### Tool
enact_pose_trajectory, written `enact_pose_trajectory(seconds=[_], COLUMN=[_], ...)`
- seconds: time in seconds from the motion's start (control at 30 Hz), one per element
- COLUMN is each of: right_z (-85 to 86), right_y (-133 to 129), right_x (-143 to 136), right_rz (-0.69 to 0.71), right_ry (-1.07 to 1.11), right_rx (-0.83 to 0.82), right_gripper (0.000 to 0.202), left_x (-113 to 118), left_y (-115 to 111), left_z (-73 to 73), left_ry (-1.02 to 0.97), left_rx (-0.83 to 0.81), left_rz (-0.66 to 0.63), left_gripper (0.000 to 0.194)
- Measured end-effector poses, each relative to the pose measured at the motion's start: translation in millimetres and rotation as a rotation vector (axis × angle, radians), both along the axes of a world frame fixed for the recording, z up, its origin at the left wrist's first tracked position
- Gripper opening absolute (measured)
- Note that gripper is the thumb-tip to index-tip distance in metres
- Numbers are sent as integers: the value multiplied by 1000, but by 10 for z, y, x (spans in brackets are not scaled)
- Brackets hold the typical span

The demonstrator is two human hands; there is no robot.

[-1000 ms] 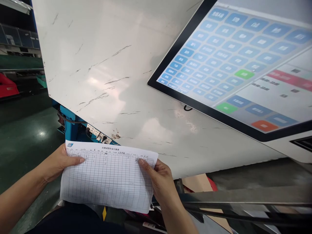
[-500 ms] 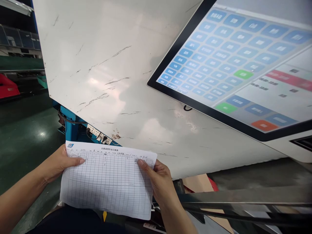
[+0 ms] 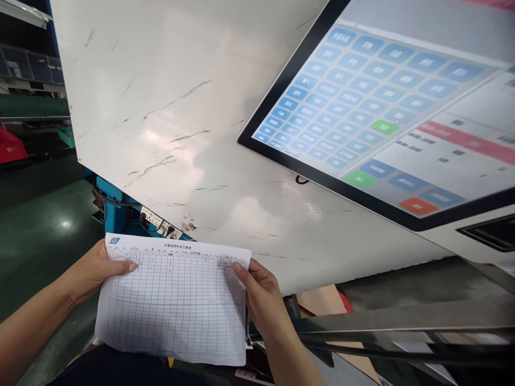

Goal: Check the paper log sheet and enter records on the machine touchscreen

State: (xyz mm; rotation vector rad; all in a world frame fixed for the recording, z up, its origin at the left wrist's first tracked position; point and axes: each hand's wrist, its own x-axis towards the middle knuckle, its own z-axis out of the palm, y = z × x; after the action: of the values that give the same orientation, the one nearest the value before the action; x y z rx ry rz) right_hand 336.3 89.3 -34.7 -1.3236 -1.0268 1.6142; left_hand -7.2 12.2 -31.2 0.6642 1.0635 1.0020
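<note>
A printed form sheet (image 3: 173, 311) with a ruled grid, a blue logo and some handwriting near its top hangs between my two hands. My left hand (image 3: 94, 271) pinches its upper left side, thumb lying on the front. At the upper right corner my right hand (image 3: 261, 289) grips the paper, its thumb on the face and the other fingers behind, partly hidden. The sheet is slightly bowed and its lower edge is free, above my dark clothing.
A touchscreen monitor (image 3: 362, 107) with blue buttons stands tilted at the right on a white marbled table (image 3: 161, 96). Power sockets (image 3: 156, 221) line the table's edge beyond the sheet. A metal rail (image 3: 402, 321) crosses the lower right; a red bin (image 3: 10, 146) is at far left.
The sheet and my right hand have shifted slightly left. The monitor and table also sit a little further left in view. Both hands keep their hold on the paper.
</note>
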Motion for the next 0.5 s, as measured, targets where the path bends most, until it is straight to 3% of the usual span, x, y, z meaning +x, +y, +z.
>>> enact_pose_trajectory(seconds=[0.2,0.37,0.43,0.5], right_z=[56,-4,-32,-17], right_y=[58,170,203,207], right_x=[93,170,211,259], right_rz=[-69,-160,-200,-260], right_ry=[-40,-131,-253,-460], right_rx=[172,269,410,657], right_gripper=[58,65,59,44], left_x=[34,19,5,14], left_y=[33,14,-16,-12], left_z=[41,8,17,57], left_ry=[-3,9,32,60], left_rx=[7,-8,-22,-40], left_rz=[-17,7,6,-2], left_gripper=[46,54,58,60])
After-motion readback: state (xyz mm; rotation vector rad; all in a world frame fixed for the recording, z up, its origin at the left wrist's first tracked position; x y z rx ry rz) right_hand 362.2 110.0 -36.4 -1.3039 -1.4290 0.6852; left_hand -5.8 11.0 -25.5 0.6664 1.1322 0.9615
